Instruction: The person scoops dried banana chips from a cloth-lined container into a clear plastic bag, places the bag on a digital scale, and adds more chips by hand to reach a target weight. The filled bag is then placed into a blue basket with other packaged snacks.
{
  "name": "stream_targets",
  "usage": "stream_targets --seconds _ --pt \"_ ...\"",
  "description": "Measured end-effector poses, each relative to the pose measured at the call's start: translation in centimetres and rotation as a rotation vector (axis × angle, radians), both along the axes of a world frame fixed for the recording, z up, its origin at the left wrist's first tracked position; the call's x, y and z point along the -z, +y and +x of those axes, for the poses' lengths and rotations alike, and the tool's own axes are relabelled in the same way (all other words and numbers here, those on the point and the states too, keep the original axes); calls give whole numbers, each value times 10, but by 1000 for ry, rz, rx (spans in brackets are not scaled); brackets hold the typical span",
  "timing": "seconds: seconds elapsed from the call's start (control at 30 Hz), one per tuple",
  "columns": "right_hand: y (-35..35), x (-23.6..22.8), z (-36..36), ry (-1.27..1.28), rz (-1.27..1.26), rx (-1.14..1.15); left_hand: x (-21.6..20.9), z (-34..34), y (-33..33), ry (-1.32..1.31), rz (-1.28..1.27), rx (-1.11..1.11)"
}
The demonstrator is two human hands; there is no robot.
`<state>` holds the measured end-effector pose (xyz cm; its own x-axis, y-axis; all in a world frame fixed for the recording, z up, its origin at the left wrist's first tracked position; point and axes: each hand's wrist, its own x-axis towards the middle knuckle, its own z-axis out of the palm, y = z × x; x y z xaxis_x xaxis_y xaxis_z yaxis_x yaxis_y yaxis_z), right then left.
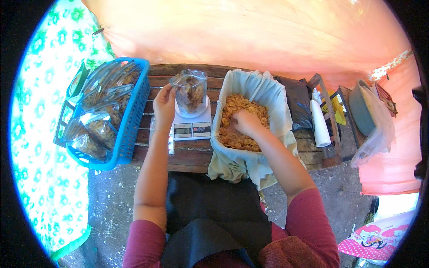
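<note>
A clear plastic pouch (191, 94) with some brown chips in it stands upright on a white kitchen scale (191, 121). My left hand (164, 106) pinches the pouch's upper left edge. To the right, a basket lined with pale cloth (254, 85) holds a heap of thin golden-brown chips (243, 105). My right hand (245, 123) reaches into that heap with its fingers curled on the chips; the fingertips are partly hidden among them.
At the left, a blue plastic basket (142, 94) holds several filled clear pouches (109, 85). Right of the chips lie a black plastic bag (295, 100) and a white roll (319, 125). A grey-green basin (361, 109) sits farther right. The slatted wooden table (187, 161) ends near my apron.
</note>
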<state>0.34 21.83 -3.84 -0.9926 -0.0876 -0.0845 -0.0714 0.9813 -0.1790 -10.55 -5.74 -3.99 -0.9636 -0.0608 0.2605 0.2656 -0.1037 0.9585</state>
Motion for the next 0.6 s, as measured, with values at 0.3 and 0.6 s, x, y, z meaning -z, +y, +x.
stream_targets --seconds 0.3,0.6 --pt "41 -3 -19 -73 -536 278 4 3 -4 61 -46 5" --pt "-9 9 -12 -380 -373 169 -5 9 -5 24 -4 20"
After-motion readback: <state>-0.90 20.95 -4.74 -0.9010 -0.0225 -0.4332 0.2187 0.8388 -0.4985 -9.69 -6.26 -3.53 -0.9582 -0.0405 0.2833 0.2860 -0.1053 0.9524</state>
